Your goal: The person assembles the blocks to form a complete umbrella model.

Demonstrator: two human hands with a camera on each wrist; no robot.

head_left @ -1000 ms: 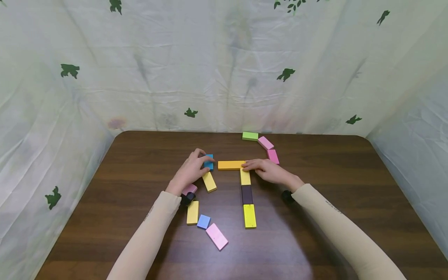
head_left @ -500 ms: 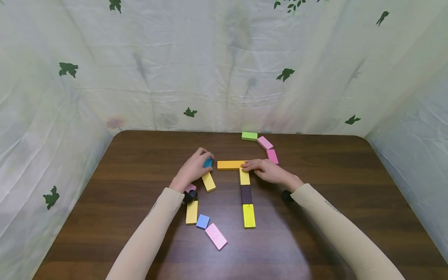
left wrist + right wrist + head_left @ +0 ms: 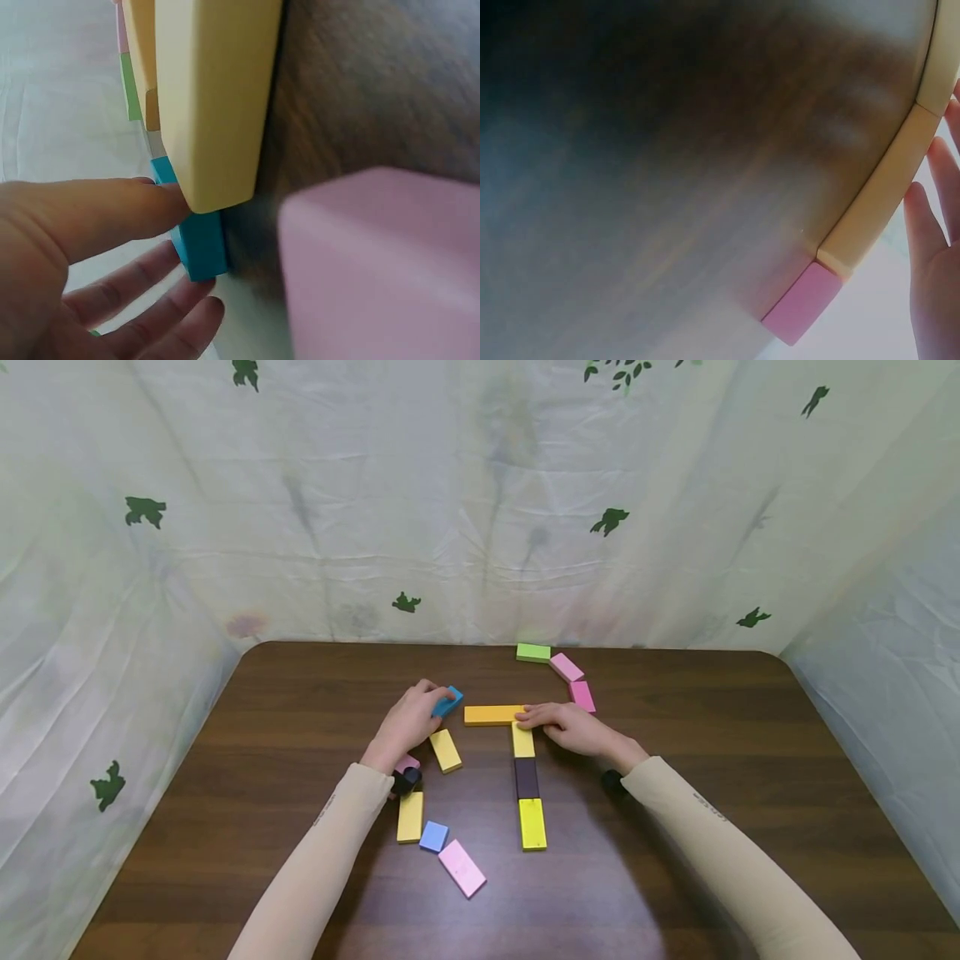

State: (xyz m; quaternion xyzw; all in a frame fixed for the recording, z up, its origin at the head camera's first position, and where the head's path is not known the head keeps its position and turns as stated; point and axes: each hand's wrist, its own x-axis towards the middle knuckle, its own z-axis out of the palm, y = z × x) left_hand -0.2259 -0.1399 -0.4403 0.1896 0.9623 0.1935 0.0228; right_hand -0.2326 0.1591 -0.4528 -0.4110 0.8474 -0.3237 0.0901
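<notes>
My left hand (image 3: 408, 718) holds a blue block (image 3: 451, 700) between thumb and fingers, left of a long orange block (image 3: 486, 716). In the left wrist view the thumb is at one side of the blue block (image 3: 206, 251) and the fingers are at the other. A pale yellow block (image 3: 446, 752) lies just below that hand. My right hand (image 3: 581, 728) rests with extended fingers on the orange block's right end. A line runs toward me from there: a yellow block (image 3: 522, 741), a dark block (image 3: 527, 778) and a bright yellow block (image 3: 532, 824).
At the back, a green block (image 3: 533, 652) meets a light pink block (image 3: 566, 667) and a darker pink block (image 3: 582, 696). Nearer on the left are a yellow block (image 3: 410, 817), a small blue block (image 3: 433, 837) and a pink block (image 3: 462, 868). Another pink block (image 3: 407, 763) is partly behind the left wrist.
My left hand has taken hold of the blue block and turned it from straight to slanted, its far end now pointing right. The right hand stays on the orange block.
</notes>
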